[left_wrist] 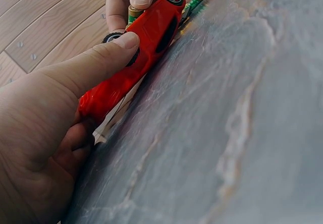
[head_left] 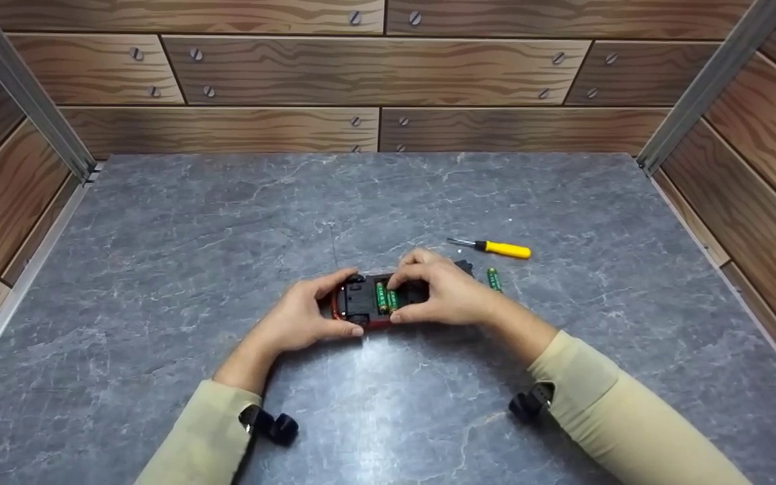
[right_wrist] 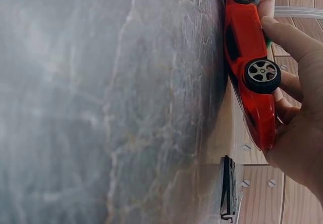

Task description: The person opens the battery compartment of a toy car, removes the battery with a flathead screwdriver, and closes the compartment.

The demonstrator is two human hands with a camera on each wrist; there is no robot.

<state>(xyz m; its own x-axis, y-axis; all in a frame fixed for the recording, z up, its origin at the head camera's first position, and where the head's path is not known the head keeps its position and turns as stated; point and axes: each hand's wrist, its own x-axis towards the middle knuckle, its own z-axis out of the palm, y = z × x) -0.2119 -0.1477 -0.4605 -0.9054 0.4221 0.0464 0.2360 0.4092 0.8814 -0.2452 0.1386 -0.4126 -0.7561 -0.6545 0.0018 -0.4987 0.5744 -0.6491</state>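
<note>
A red toy car (head_left: 356, 304) lies upside down on the grey table, its black underside and an open battery compartment facing up. My left hand (head_left: 294, 316) grips one end, its thumb along the red side beside a wheel (right_wrist: 262, 73). Two green batteries (head_left: 381, 298) sit side by side at the compartment. The right hand (head_left: 448, 289) pinches the right-hand battery (head_left: 393, 302) between thumb and fingers at its ends. In the left wrist view, the right thumb covers one end of that battery (left_wrist: 134, 16). The right hand hides the car's far end.
A yellow-handled screwdriver (head_left: 506, 250) lies behind the right hand. Another green battery (head_left: 494, 279) rests to the right of the car. A black flat piece (head_left: 464, 266) shows partly behind the right hand. A thin wire (head_left: 333, 244) rises by the car. Wood-patterned walls surround the table.
</note>
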